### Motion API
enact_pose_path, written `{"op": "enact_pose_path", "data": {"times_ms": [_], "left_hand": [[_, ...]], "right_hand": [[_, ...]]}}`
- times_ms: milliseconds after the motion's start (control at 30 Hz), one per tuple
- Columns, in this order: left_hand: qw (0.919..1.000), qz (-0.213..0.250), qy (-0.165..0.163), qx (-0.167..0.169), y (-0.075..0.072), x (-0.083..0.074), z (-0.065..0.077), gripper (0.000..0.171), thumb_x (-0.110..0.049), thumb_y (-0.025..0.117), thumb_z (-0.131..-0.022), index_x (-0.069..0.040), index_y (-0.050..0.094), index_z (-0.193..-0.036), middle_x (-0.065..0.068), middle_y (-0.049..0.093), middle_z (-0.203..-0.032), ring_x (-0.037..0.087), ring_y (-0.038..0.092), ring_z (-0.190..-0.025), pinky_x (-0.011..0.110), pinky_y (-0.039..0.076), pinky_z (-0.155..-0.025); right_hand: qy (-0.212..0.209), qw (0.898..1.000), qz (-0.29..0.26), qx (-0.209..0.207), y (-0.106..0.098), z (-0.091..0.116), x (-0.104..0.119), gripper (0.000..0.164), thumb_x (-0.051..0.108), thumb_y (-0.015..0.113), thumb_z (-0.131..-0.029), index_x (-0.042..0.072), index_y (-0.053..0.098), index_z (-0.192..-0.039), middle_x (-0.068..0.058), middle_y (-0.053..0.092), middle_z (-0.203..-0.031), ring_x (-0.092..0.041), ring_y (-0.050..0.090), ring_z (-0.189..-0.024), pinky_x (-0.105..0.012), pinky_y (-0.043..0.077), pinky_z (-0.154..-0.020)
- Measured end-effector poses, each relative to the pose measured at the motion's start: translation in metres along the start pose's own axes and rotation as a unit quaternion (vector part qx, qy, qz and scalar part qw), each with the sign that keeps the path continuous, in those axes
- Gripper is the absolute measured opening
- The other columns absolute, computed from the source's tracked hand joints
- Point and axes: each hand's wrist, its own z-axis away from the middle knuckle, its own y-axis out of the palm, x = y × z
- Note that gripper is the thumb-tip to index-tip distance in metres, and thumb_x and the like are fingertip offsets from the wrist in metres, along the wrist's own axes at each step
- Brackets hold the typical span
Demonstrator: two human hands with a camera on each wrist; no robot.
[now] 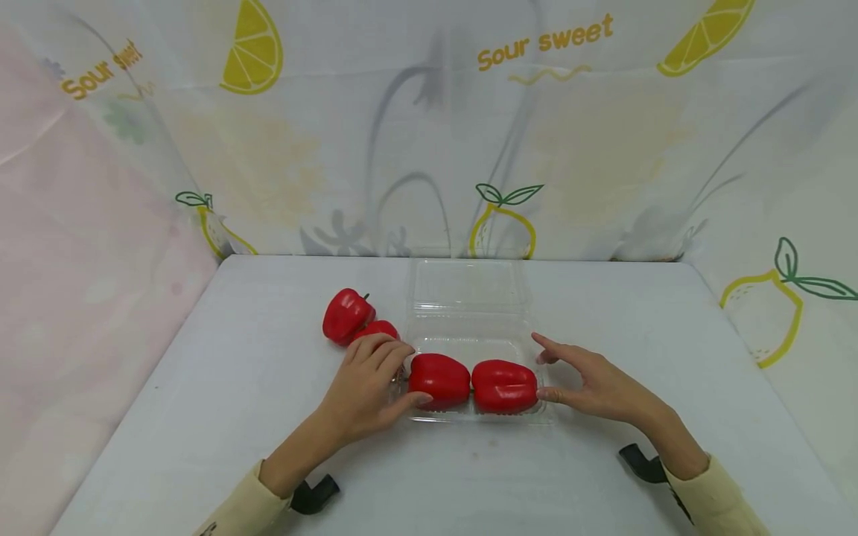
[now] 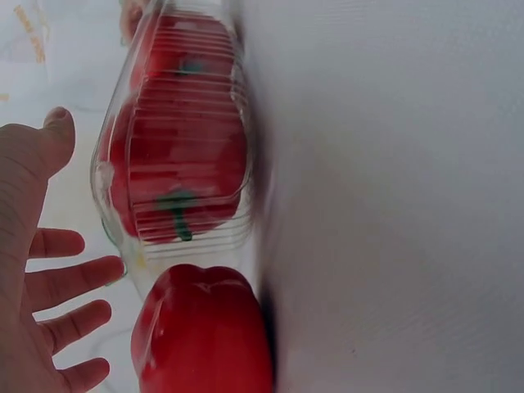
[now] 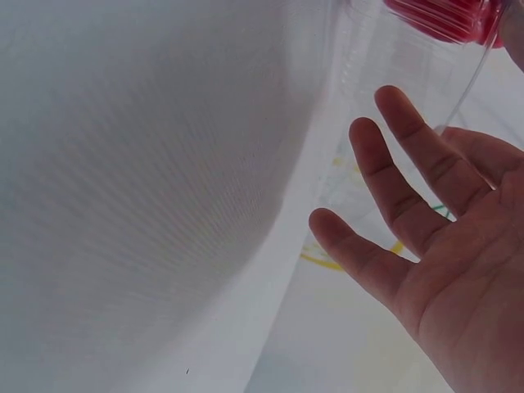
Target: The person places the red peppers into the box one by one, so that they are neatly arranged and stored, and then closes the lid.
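Two red bell peppers lie side by side in the front of a clear plastic clamshell box (image 1: 469, 327) whose lid is folded back. My left hand (image 1: 365, 391) is at the box's left end, thumb by the left bell pepper (image 1: 439, 381), fingers spread and relaxed. At the right end, my right hand (image 1: 593, 383) has its thumb by the right bell pepper (image 1: 504, 387); whether it touches cannot be told. The left wrist view shows a green stem (image 2: 182, 214) through the ribbed wall. Straight, parted fingers (image 3: 401, 196) of the right hand appear in the right wrist view.
Left of the box lie two more red bell peppers, one whole in view (image 1: 345, 316) and one (image 1: 380, 327) partly behind my left hand. The white table (image 1: 221, 417) ends at a printed cloth backdrop (image 1: 322, 149). Black curved pieces (image 1: 315, 495) sit below both wrists.
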Motion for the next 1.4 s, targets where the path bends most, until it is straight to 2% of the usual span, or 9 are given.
{"op": "enact_pose_path", "data": {"times_ms": [200, 400, 633, 933, 1400], "left_hand": [[0.9997, 0.008, -0.003, -0.021, -0.006, 0.009, 0.001, 0.066, -0.04, 0.088, -0.068, -0.008, 0.061, -0.119, 0.005, 0.063, -0.11, 0.026, 0.053, -0.111, 0.049, 0.046, -0.093], [0.9993, 0.014, -0.028, -0.021, -0.011, 0.018, 0.003, 0.066, -0.039, 0.09, -0.066, -0.008, 0.062, -0.117, 0.004, 0.063, -0.11, 0.026, 0.052, -0.114, 0.05, 0.046, -0.092], [0.9981, -0.001, -0.052, -0.034, -0.016, 0.033, 0.01, 0.066, -0.035, 0.091, -0.065, -0.007, 0.062, -0.117, 0.008, 0.063, -0.112, 0.029, 0.053, -0.113, 0.052, 0.048, -0.09], [0.9964, 0.004, -0.068, -0.051, -0.022, 0.05, 0.015, 0.064, -0.031, 0.088, -0.07, -0.003, 0.06, -0.121, 0.011, 0.062, -0.119, 0.03, 0.052, -0.115, 0.054, 0.046, -0.092], [0.9938, 0.008, -0.084, -0.073, -0.027, 0.07, 0.017, 0.062, -0.025, 0.087, -0.072, -0.001, 0.059, -0.122, 0.013, 0.063, -0.118, 0.034, 0.052, -0.114, 0.057, 0.045, -0.091]], "right_hand": [[-0.001, 1.0, 0.0, 0.0, 0.001, -0.001, -0.002, 0.082, 0.041, 0.075, -0.086, 0.01, 0.037, -0.152, 0.002, 0.062, -0.119, -0.023, 0.058, -0.112, -0.054, 0.05, -0.09], [0.0, 1.0, 0.002, 0.001, 0.001, -0.001, -0.003, 0.082, 0.041, 0.075, -0.086, 0.009, 0.036, -0.152, 0.002, 0.062, -0.119, -0.024, 0.058, -0.112, -0.054, 0.05, -0.09], [0.004, 1.0, -0.003, 0.004, 0.0, 0.0, 0.0, 0.082, 0.041, 0.075, -0.086, 0.009, 0.036, -0.152, 0.0, 0.062, -0.119, -0.025, 0.058, -0.112, -0.055, 0.05, -0.09], [0.007, 1.0, -0.003, 0.006, 0.0, 0.001, 0.001, 0.083, 0.041, 0.075, -0.086, 0.009, 0.036, -0.152, 0.0, 0.062, -0.118, -0.025, 0.058, -0.112, -0.054, 0.05, -0.091], [0.007, 1.0, -0.004, 0.005, 0.001, 0.002, 0.0, 0.082, 0.042, 0.074, -0.087, 0.011, 0.036, -0.153, 0.003, 0.062, -0.117, -0.022, 0.059, -0.111, -0.053, 0.05, -0.09]]}}
